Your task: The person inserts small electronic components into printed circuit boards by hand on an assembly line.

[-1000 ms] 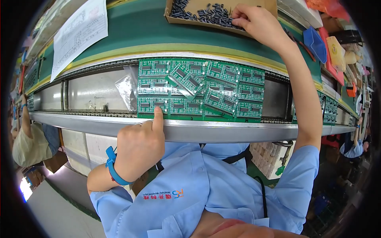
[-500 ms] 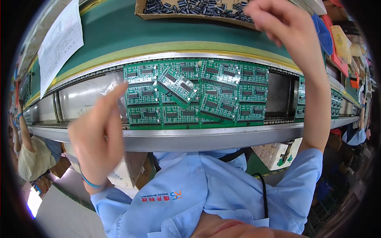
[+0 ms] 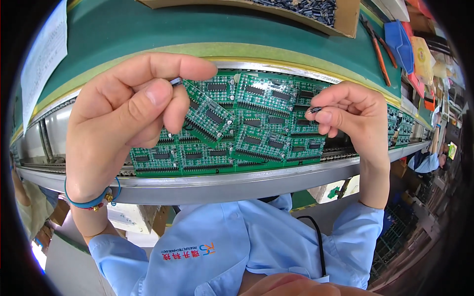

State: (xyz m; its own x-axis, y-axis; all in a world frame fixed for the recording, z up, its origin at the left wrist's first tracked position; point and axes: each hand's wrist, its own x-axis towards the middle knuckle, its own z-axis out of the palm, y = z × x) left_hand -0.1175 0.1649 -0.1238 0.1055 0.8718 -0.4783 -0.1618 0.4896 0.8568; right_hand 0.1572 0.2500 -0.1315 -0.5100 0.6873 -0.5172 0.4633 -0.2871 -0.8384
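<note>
Thumb against finger, your left hand (image 3: 131, 101) was clamped on a dark cylinder (image 3: 176, 81), which poked out just past the thumb tip, under the outstretched forefinger. Your right hand (image 3: 353, 111) was pinched together too, on small dark pieces (image 3: 315, 110) between thumb and fingertips; how many, I could not tell. A light, even pinch looked right for parts so small: firm enough to stop them rolling, not so hard that they sprang out. It probably paid to keep the cylinder's end clear of your fingers, so its direction could be read, and to part the right-hand pieces singly. Steady wrists likely mattered as well, since both hands hung over circuit boards (image 3: 266, 91), and a skewed board (image 3: 210, 118) lay across others near the left fingertips.

The cylinder sat on the left hand's inner side and the pieces on the right hand's inner side, so they faced each other, well apart, across the boards. Beyond both hands, away from your body, stood a carton (image 3: 347, 20) holding more dark parts (image 3: 311, 9).
</note>
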